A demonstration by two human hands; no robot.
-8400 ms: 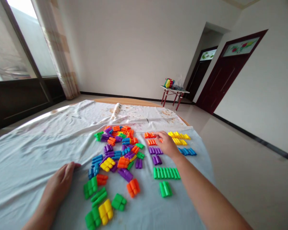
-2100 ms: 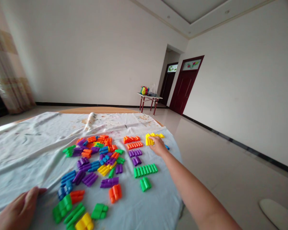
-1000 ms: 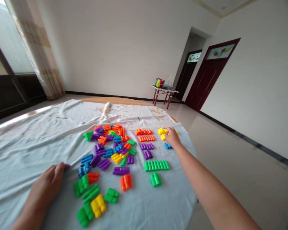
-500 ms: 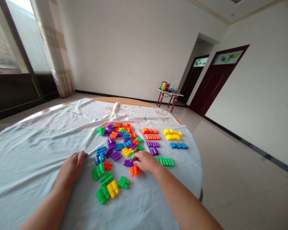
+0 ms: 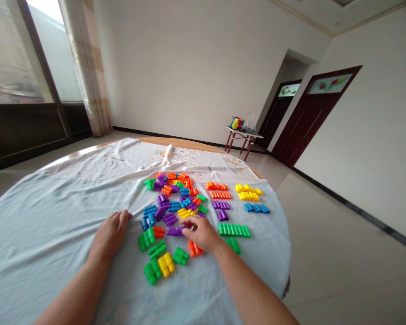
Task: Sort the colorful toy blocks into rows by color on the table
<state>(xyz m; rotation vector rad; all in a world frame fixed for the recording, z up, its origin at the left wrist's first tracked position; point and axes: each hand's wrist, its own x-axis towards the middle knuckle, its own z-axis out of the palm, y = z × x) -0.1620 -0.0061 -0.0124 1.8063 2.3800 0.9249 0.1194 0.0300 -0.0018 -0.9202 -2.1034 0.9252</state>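
Plain white-walled room (image 5: pixel 176 67), with a patterned curtain (image 5: pixel 91 67) by the window (image 5: pixel 61 58) on the left and a dark red door (image 5: pixel 318 117) off to the right. Seeing a side table (image 5: pixel 230 131) back there too, holding a multicolored bag (image 5: pixel 237 123) and a clear plastic bag (image 5: pixel 251 122). Up front, got a round wooden table (image 5: pixel 186 143) draped in wrinkled pale blue cloth (image 5: pixel 54 234), with a blotchy white cloth (image 5: pixel 135 158) across the far part. Scattered near the middle: a messy heap of toy building blocks (image 5: pixel 165 191) in orange, purple, blue, green and yellow, trailing nearer into a yellow block (image 5: pixel 165 265) and some green blocks (image 5: pixel 180 256). Lined up by color to the right of that: orange rows (image 5: pixel 221 195), purple rows (image 5: pixel 221 205), a long green row (image 5: pixel 234 229), yellow rows (image 5: pixel 248 196) and a blue row (image 5: pixel 257 208). Got the left hand (image 5: pixel 111 232) resting on the cloth just left of the heap, relaxed, with fingers stretched forward side by side. Got the right hand (image 5: pixel 201 232) well apart from it, low over the heap's near right edge, with thumb and fingers parted, right at the end of a purple block (image 5: pixel 174 231). Can't tell whether actually touching it. Also covering part of an orange block (image 5: pixel 194 248).
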